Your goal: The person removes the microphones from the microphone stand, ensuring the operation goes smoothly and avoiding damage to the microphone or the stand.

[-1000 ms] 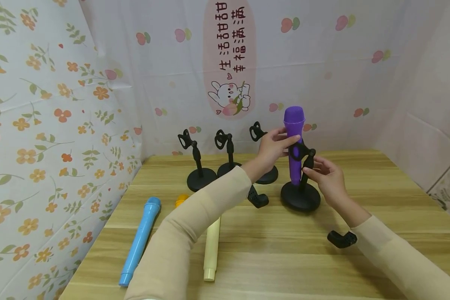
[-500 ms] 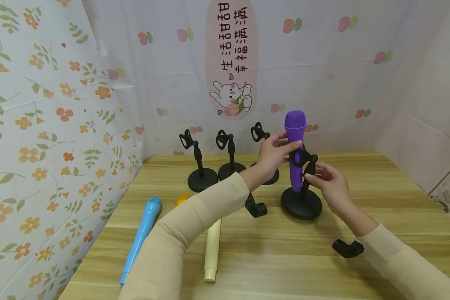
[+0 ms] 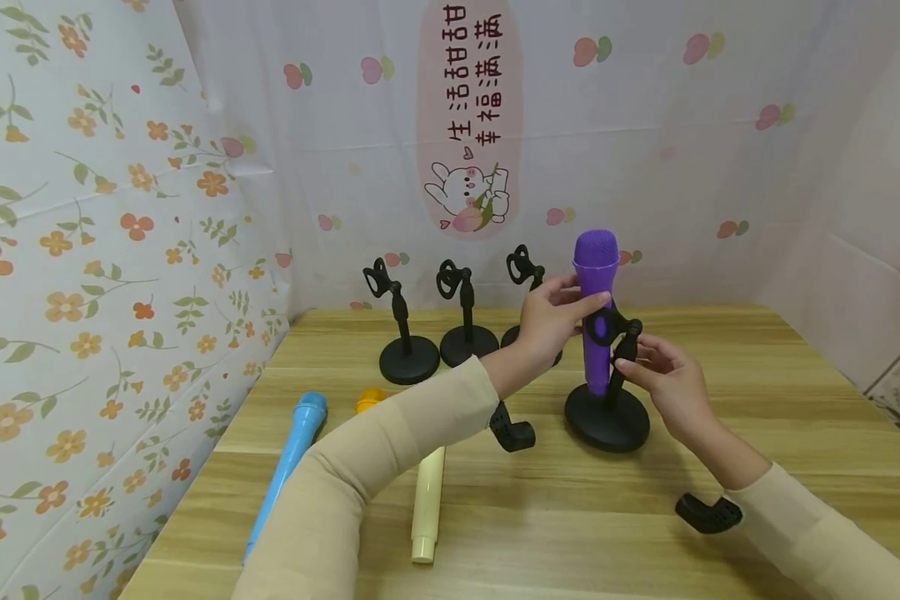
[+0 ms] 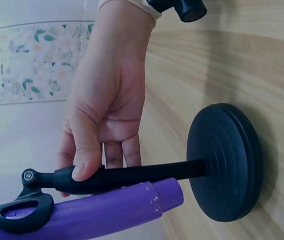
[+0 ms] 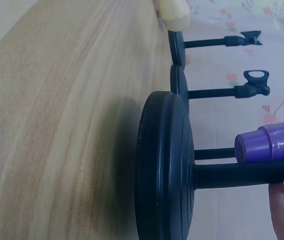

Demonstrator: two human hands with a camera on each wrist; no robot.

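Note:
My left hand [image 3: 546,323] holds the purple microphone [image 3: 596,254] upright below its head, thumb across the front. The ring clip of a black desk microphone stand [image 3: 607,423] lies around the microphone's body. In the left wrist view, the right hand [image 4: 109,100] pinches the stand's post between thumb and fingers; in the head view, this right hand [image 3: 669,385] is at the post's right side. The microphone's lower end [image 5: 254,146] runs alongside the post, short of the round base [image 5: 164,165]. Only a sliver of the left hand shows at the left wrist view's edge.
Three more black stands [image 3: 408,358] stand along the back. A blue microphone [image 3: 292,446] and a pale yellow handle [image 3: 427,508] lie on the wooden table [image 3: 540,517]. An orange microphone head [image 3: 370,398] peeks out behind the left sleeve [image 3: 360,467]. A patterned cloth [image 3: 345,192] hangs behind.
The stand and the purple microphone have moved together a little toward the person. Both hands keep their hold. The head view has shifted slightly.

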